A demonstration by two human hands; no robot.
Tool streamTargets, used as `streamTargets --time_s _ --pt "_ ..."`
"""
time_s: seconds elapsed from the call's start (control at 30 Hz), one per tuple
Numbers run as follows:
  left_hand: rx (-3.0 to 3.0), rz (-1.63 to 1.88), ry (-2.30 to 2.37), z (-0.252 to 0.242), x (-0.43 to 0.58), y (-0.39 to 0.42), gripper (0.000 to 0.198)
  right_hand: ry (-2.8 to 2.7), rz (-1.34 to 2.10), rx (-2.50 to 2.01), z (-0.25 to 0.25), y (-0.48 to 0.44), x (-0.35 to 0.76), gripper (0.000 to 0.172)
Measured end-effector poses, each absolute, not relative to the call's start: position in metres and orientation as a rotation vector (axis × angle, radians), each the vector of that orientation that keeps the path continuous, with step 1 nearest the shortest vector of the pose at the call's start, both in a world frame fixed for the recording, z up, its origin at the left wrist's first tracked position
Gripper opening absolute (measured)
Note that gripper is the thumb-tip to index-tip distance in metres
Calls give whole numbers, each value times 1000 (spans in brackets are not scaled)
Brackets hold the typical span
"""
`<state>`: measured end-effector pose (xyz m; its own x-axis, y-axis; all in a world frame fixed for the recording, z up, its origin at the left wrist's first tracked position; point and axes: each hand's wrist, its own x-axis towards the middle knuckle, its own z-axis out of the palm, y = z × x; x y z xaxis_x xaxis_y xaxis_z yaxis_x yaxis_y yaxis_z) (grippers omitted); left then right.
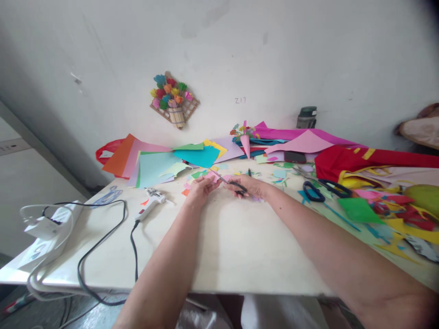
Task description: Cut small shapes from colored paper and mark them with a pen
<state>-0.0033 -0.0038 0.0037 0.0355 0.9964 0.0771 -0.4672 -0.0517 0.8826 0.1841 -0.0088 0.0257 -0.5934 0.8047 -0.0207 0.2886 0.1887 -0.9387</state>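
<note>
Both hands meet over the middle of the table. My right hand is closed round the black handles of a small pair of scissors, whose blades point up and left toward my left hand. My left hand pinches a small piece of pink paper near the blade tips. Whether the blades touch the paper I cannot tell. Small coloured paper scraps lie just beyond both hands.
A hot glue gun with a black cord lies left, near a white power strip. Paper sheets cover the table's back. Large scissors and cut scraps lie right. A paper-flower decoration hangs on the wall.
</note>
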Motion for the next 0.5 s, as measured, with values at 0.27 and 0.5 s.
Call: streamTargets --time_s 0.27,0.5 --pt "922 1409 770 4 -4 -4 16 -2002 1389 -1033 23 -6 184 32" --pt "918 1405 772 3 -4 -4 13 -2012 1377 -1036 25 -8 184 32"
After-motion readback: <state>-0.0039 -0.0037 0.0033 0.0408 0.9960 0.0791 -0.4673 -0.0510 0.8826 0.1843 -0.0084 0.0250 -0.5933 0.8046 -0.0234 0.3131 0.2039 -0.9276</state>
